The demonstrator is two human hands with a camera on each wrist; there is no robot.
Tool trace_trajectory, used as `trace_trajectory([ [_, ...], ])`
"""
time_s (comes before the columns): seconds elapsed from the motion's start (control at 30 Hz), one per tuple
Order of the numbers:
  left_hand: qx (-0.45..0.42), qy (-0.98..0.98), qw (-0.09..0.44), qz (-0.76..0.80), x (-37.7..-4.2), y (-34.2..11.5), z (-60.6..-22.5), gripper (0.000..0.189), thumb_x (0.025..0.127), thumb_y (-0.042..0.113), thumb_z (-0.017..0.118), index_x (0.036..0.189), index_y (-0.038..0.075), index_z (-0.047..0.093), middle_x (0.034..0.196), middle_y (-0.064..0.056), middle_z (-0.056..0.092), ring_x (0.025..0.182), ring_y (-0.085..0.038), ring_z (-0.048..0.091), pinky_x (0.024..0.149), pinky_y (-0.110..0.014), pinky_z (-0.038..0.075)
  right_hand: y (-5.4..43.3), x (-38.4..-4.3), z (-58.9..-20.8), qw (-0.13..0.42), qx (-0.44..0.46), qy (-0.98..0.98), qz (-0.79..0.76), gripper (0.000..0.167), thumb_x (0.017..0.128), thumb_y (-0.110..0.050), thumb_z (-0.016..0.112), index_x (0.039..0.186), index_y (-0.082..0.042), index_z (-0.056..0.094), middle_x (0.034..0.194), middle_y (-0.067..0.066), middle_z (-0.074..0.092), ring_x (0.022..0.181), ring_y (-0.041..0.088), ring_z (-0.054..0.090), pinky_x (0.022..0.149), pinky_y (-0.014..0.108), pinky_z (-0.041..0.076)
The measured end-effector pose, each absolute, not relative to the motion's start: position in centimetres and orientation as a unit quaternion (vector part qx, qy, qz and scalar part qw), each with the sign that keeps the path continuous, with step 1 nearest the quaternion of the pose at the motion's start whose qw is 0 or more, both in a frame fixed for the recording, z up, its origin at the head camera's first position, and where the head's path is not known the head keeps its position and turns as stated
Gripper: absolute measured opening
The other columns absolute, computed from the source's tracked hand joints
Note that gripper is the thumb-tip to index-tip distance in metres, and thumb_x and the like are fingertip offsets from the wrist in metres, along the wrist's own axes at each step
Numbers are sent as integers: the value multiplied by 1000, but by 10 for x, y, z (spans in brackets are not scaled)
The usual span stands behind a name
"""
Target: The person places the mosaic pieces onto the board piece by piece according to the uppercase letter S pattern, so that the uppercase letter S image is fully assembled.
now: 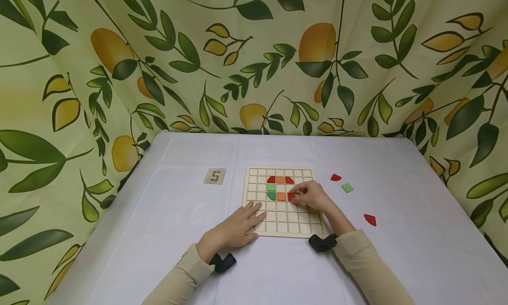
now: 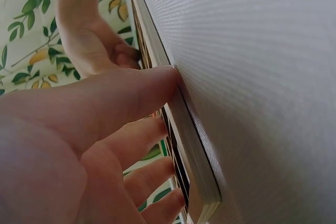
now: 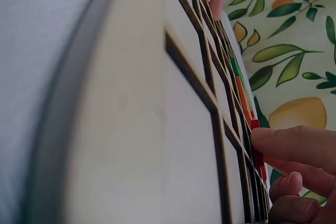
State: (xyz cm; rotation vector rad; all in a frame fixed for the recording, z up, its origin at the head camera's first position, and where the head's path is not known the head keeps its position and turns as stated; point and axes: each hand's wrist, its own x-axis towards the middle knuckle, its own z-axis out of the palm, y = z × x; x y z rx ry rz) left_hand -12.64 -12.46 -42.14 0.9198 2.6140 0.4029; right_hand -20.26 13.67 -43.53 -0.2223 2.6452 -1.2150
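Observation:
A wooden grid board [image 1: 293,217] lies on the table. My right hand [image 1: 311,195] pinches a red quarter-circle tile [image 3: 256,153] between thumb and finger, over a cell right of the lower orange square [image 1: 281,196]. Above it in the grid sit a red quarter-circle [image 1: 271,180], an orange square [image 1: 280,180] and another red quarter-circle [image 1: 289,180]. A green square [image 1: 271,187] and a green quarter-circle [image 1: 271,195] fill the left side. My left hand [image 1: 236,225] rests on the board's front left, fingers spread, thumb [image 2: 152,85] against its edge.
Right of the board lie a red quarter-circle [image 1: 335,177], a green square [image 1: 347,187] and another red quarter-circle [image 1: 370,220]. A small pattern card [image 1: 214,176] with an S-like figure lies to the left. A leaf-printed curtain [image 1: 254,76] surrounds the white table [image 1: 166,208].

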Motion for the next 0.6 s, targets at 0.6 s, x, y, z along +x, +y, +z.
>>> trace_trajectory([
  [0.6, 325, 920, 166, 142, -127, -125, -423, 56, 97, 24, 55, 149, 12, 38, 161, -13, 25, 152, -34, 16, 123, -50, 23, 133, -205, -436, 112, -64, 903, -410, 23, 77, -7, 78, 98, 0, 75, 58, -4, 41, 59, 12, 37, 53, 22, 28],
])
